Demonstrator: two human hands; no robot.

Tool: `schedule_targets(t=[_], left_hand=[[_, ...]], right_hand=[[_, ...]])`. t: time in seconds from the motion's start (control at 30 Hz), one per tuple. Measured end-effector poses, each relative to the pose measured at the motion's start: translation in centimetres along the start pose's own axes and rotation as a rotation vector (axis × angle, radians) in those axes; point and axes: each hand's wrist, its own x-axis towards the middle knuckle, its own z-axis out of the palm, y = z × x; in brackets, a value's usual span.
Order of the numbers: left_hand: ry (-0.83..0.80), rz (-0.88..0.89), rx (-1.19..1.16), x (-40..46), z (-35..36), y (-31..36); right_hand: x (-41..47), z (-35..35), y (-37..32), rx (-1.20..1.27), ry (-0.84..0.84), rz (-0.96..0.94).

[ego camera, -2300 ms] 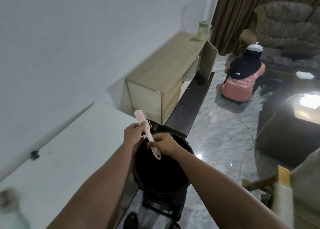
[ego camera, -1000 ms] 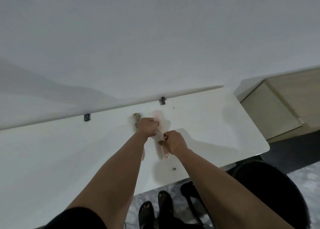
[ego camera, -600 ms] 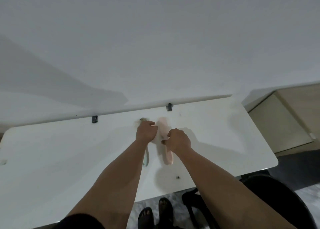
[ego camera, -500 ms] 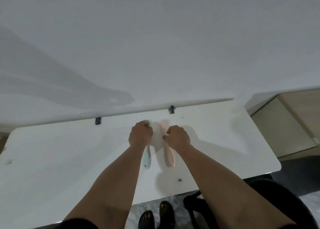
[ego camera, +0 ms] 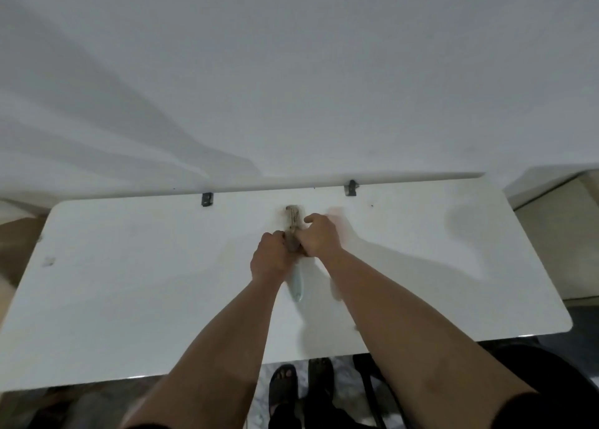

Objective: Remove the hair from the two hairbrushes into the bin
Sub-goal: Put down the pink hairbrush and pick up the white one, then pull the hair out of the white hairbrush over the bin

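White table (ego camera: pixel 129 299) against a pale wall carries the pale blue hairbrush (ego camera: pixel 295 279), lying lengthwise near the middle of the far edge, its head clogged with brownish hair (ego camera: pixel 292 216). Left hand (ego camera: pixel 270 260) curls around the brush's neck; right hand (ego camera: pixel 319 235) pinches at the hair beside it. A pink hairbrush (ego camera: pixel 337 294) lies just right of it, mostly hidden under the right forearm. Two dark clips (ego camera: pixel 206 199) sit on the far edge.

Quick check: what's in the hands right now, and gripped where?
Both hands, left hand and right hand, grip the pale blue hairbrush at its middle, below the bristle head; handle end free.
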Motion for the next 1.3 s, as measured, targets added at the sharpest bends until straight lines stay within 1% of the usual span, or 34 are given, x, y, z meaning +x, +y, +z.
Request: schedule_targets(t=[0.17, 0.3, 0.37, 0.47, 0.53, 0.6, 0.67, 0.8, 0.9, 0.97, 1.03, 1.13, 1.2, 1.3], left_hand=[[-0.002, 0.05, -0.215, 0.0, 0.3, -0.2], [-0.023, 0.176, -0.312, -1.0, -0.5, 0.9], [-0.082, 0.268, -0.332, -2.1, -1.2, 2.4], [-0.182, 0.36, -0.34, -3.5, -1.5, 5.1], [-0.242, 0.397, -0.385, -5.1, -1.0, 7.4], [-0.299, 0.411, -0.491, -7.3, 0.0, 9.7], [-0.379, 0.402, -0.554, -9.8, 1.5, 11.8], [-0.563, 0.458, -0.5, -15.3, 5.7, 14.4], [-0.706, 0.507, -0.395, -19.3, 9.5, 15.3], [-0.752, 0.549, -0.316, -21.2, 11.9, 15.7], [-0.813, 0.586, -0.223, -22.8, 14.5, 16.3], [-0.963, 0.544, -0.196, -25.4, 17.9, 16.8], [-1.01, 0.548, -0.196, -27.1, 20.2, 17.0], [-0.981, 0.57, -0.162, -29.4, 23.6, 17.4]], right_hand=[[0.8, 0.8, 1.1, 0.305, -0.005, 0.093], [-1.4, -2.2, 0.6, 0.562, 0.015, 0.129], [-3.5, -4.9, 0.7, 0.63, 0.077, 0.101], [-6.5, -8.5, 1.4, 0.704, 0.169, 0.067], [-9.1, -10.9, 2.2, 0.742, 0.234, 0.056], [-11.7, -13.0, 3.5, 0.755, 0.293, 0.049], [-14.6, -14.6, 5.5, 0.771, 0.351, 0.049], [-20.0, -16.8, 11.3, 0.818, 0.484, 0.11], [-24.0, -17.7, 16.1, 0.865, 0.563, 0.169], [-26.1, -18.0, 18.8, 0.889, 0.622, 0.196], [-27.8, -18.1, 21.8, 0.92, 0.717, 0.218], [-29.9, -18.3, 26.3, 0.977, 0.809, 0.252], [-31.6, -18.7, 28.8, 1.007, 0.811, 0.268], [-33.7, -19.3, 32.2, 1.019, 0.809, 0.3]])
